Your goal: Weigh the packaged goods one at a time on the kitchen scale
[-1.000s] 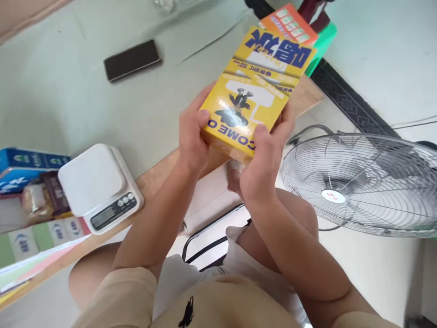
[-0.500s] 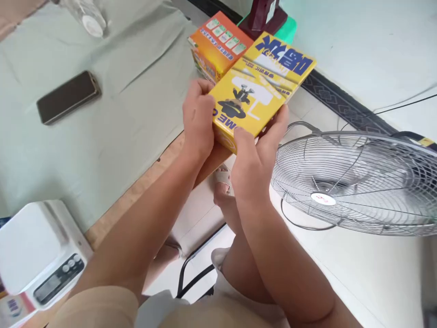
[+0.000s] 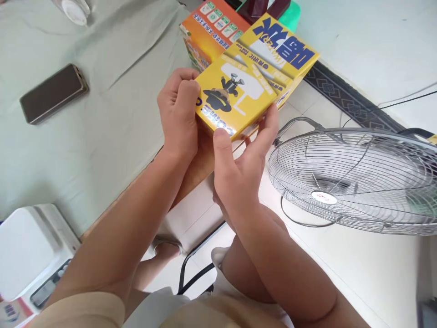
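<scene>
A flat yellow box point(image 3: 254, 75) with blue lettering is held in both hands above the table's right corner. My left hand point(image 3: 179, 111) is closed around its near left edge, fingers curled over the top. Under the near right edge sits my right hand point(image 3: 239, 168), thumb on top of the box and fingers spread beneath. An orange box point(image 3: 213, 25) lies on the table just behind the yellow one, touching or nearly touching it.
A dark phone point(image 3: 53, 93) lies on the pale green tablecloth point(image 3: 102, 114) at left. A white kitchen scale point(image 3: 29, 253) sits bottom left. A metal floor fan point(image 3: 355, 180) stands close on the right. A glass point(image 3: 73, 8) is at the top left.
The yellow box has moved away from me toward the orange box and lowered to the table corner. My view has swung right, pushing the scale to the lower left.
</scene>
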Demonstrator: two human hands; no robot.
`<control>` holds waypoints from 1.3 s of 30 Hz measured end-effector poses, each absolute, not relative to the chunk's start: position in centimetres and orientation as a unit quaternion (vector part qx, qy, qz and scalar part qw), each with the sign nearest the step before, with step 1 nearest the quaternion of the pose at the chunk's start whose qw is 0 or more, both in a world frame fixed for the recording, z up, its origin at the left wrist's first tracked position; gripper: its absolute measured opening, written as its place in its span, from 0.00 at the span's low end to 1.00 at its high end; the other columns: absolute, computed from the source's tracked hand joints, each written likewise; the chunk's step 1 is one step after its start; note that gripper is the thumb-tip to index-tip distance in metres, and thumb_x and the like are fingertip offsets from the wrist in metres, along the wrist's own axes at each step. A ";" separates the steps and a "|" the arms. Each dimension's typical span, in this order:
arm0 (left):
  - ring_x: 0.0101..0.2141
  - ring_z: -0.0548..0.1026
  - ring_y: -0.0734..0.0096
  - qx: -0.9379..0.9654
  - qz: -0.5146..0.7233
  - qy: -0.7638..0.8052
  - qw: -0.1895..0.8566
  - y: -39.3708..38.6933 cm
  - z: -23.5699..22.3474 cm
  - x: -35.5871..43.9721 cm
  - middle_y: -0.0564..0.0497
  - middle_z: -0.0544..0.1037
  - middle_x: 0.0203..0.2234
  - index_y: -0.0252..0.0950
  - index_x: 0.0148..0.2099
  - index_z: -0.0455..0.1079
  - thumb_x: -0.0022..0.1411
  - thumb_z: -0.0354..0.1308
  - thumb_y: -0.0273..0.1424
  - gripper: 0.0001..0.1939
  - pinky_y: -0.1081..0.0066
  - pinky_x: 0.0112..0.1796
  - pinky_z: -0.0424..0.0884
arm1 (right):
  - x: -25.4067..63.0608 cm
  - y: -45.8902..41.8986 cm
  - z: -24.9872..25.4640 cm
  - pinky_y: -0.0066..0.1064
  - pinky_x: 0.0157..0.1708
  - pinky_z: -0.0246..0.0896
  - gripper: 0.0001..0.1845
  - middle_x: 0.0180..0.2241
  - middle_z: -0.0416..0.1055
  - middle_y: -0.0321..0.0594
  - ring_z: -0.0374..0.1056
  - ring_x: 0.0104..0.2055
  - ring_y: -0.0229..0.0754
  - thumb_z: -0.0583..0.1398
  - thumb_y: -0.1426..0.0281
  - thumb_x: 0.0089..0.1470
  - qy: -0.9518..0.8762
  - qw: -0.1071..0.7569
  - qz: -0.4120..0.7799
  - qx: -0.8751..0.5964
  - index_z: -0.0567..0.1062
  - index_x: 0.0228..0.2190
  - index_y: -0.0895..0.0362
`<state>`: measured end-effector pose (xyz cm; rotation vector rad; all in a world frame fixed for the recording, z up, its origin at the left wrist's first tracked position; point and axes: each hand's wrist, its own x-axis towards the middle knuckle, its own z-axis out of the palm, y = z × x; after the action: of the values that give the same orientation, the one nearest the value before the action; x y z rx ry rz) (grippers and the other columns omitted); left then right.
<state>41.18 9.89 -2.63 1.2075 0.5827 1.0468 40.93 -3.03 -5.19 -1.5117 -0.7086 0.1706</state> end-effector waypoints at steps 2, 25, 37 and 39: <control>0.25 0.63 0.78 0.539 0.453 0.254 0.663 10.4 -3.1 41.2 0.57 0.67 0.20 0.35 0.29 0.68 0.66 0.54 0.15 0.15 0.69 0.31 0.60 | 40.3 -2.0 -4.6 0.76 0.74 0.44 0.41 0.73 0.40 0.54 0.37 0.81 0.65 0.57 0.54 0.67 -0.221 0.699 0.042 -0.678 0.43 0.71 0.45; 0.19 0.60 0.64 0.587 0.691 0.342 0.247 0.2 2.5 1.2 0.51 0.58 0.15 0.43 0.24 0.71 0.73 0.44 0.41 0.26 0.59 0.24 0.56 | 17.5 0.8 0.8 0.40 0.33 0.70 0.08 0.35 0.71 0.40 0.69 0.38 0.44 0.54 0.73 0.64 -0.629 0.672 0.077 -0.383 0.69 0.44 0.51; 0.26 0.71 0.67 0.430 0.779 0.452 0.054 -0.3 5.2 -15.6 0.52 0.70 0.20 0.39 0.26 0.75 0.62 0.51 0.39 0.17 0.64 0.33 0.63 | 3.7 3.8 1.9 0.38 0.39 0.70 0.11 0.38 0.72 0.39 0.70 0.41 0.43 0.57 0.74 0.61 -0.703 0.580 0.217 -0.349 0.72 0.44 0.51; 0.35 0.76 0.63 0.411 0.774 0.478 0.058 0.5 6.0 -17.0 0.50 0.77 0.29 0.38 0.34 0.79 0.60 0.55 0.44 0.17 0.62 0.40 0.66 | 3.2 4.2 2.9 0.41 0.45 0.73 0.14 0.44 0.76 0.42 0.74 0.47 0.45 0.58 0.74 0.60 -0.722 0.537 0.234 -0.369 0.73 0.48 0.52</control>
<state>-17.01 0.47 6.03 1.2465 1.4477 2.3461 3.23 4.24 2.91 -0.8772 -1.7178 0.5560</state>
